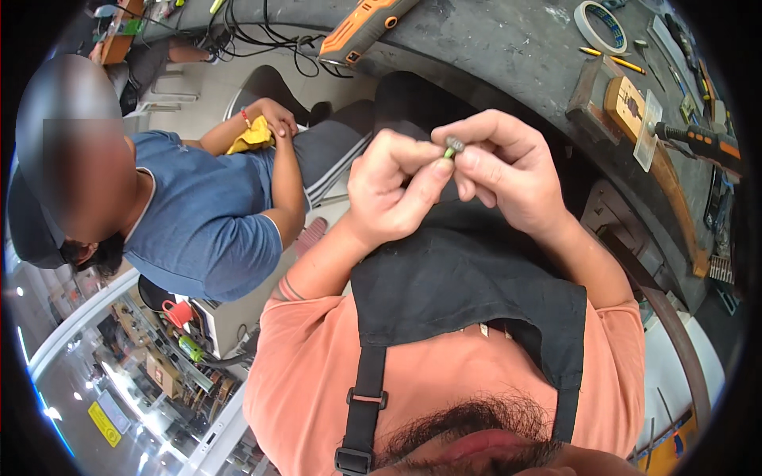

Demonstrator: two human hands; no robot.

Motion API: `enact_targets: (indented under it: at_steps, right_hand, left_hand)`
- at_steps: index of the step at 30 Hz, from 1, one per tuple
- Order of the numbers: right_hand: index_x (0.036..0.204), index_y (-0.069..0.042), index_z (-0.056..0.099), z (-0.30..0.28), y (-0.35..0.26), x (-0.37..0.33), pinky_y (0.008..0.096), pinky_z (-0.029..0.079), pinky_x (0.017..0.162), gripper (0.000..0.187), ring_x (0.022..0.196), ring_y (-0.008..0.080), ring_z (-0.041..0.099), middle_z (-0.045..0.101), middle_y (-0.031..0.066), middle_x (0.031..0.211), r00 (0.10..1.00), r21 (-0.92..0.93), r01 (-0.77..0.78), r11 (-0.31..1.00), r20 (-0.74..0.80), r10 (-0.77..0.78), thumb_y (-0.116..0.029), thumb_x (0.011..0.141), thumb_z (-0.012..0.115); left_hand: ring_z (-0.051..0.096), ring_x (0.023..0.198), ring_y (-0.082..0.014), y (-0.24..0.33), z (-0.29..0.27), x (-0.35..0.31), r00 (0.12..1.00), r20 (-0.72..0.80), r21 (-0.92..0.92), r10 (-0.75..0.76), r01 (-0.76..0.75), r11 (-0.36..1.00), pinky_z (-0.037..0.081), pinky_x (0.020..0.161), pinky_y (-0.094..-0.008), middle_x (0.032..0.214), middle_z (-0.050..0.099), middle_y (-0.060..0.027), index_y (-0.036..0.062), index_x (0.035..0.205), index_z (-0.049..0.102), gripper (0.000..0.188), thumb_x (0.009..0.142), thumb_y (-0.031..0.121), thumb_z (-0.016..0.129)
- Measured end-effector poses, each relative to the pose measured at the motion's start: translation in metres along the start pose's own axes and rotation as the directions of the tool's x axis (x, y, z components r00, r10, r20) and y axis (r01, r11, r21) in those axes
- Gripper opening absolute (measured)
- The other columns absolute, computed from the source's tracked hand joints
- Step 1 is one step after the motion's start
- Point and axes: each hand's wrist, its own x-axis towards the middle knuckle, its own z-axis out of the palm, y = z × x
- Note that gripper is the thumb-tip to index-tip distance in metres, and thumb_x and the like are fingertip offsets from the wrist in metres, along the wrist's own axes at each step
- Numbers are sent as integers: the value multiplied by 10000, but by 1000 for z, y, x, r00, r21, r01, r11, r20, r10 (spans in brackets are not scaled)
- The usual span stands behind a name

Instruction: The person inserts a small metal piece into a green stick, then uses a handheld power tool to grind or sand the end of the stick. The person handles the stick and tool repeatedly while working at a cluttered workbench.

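Observation:
Between my two hands, in front of my chest, is a small grey-and-green piece [452,146], too small to name its kind. The thumb and index finger of my left hand [394,189] pinch its green lower part. My right hand [508,170] has its thumb and fingertips closed on the grey upper part, with the other fingers curled under. Fingertips hide much of the piece. Both hands are held up over my black apron [468,262], apart from the bench.
Ahead and right curves a dark workbench [508,55], holding an orange-and-grey power tool [361,33], a tape roll [583,24], a yellow pencil [613,60], a wooden block [625,103] and a clamp [698,144]. At left sits another person [210,214], a yellow cloth [252,135] by their hands.

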Motion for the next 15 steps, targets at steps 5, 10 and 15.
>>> enact_targets:
  at_steps: [5,10,15]
  right_hand:
    - [1183,11,721,9,-5,-6,178,412,517,207,675,55,635,711,48,894,997,-18,25,1000,75,-23,-41,991,664]
    - [1168,17,729,13,-5,-8,214,478,594,195,722,82,653,713,60,907,988,-14,36,999,154,-33,-14,982,681]
    - [1144,32,733,16,-7,-8,248,539,671,179,760,103,666,729,77,952,966,-50,107,993,241,-92,17,974,679]
  left_hand:
    - [690,620,-207,-8,-9,-3,952,69,157,298,-305,939,532,558,-318,836,727,-149,3,1086,560,239,911,-83,696]
    - [597,525,-202,-10,-24,3,833,264,238,486,-544,805,433,488,-318,751,672,-112,36,1247,506,417,888,-95,673]
    - [533,499,-217,1,-27,3,820,338,291,461,-557,778,414,494,-329,696,616,-76,38,1253,513,424,876,-76,673]
